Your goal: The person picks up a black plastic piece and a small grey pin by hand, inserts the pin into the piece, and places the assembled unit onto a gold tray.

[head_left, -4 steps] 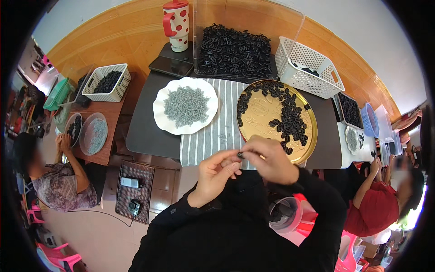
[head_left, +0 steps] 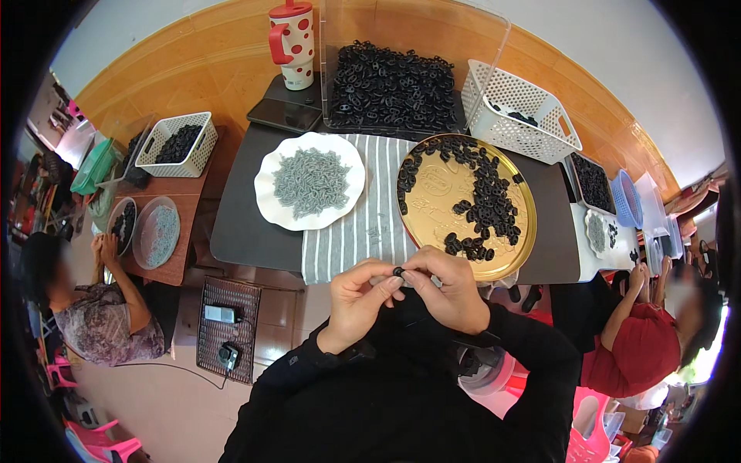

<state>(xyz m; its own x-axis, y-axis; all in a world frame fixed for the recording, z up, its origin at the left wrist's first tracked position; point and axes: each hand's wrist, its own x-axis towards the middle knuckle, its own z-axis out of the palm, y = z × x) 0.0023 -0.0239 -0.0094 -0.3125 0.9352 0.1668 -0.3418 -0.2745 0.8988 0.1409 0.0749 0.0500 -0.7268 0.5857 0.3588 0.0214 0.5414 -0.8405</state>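
Note:
A small black oval plastic part (head_left: pixel 398 272) is pinched between the fingertips of both hands, just in front of the table edge. My left hand (head_left: pixel 359 301) grips it from the left with thumb and index finger. From the other side, the thumb and fingers of my right hand (head_left: pixel 450 289) close on it. Beyond my right hand lies a round gold tray (head_left: pixel 424 202) with many black oval parts (head_left: pixel 492 202) on it. A white scalloped plate (head_left: pixel 266 199) heaped with small grey spring-like pieces (head_left: pixel 310 181) stands to the left. Under both is a grey striped cloth (head_left: pixel 340 251).
A clear bin of black parts (head_left: pixel 394 85) stands at the back, beside a white perforated basket (head_left: pixel 521 112). A spotted tumbler (head_left: pixel 293 46) and a dark phone (head_left: pixel 284 114) are at the back left. One person (head_left: pixel 104 316) sits left, another (head_left: pixel 637 339) right.
My right hand has come down and turned, its fingertips now meeting my left hand's at the black part. The whole view has shifted slightly.

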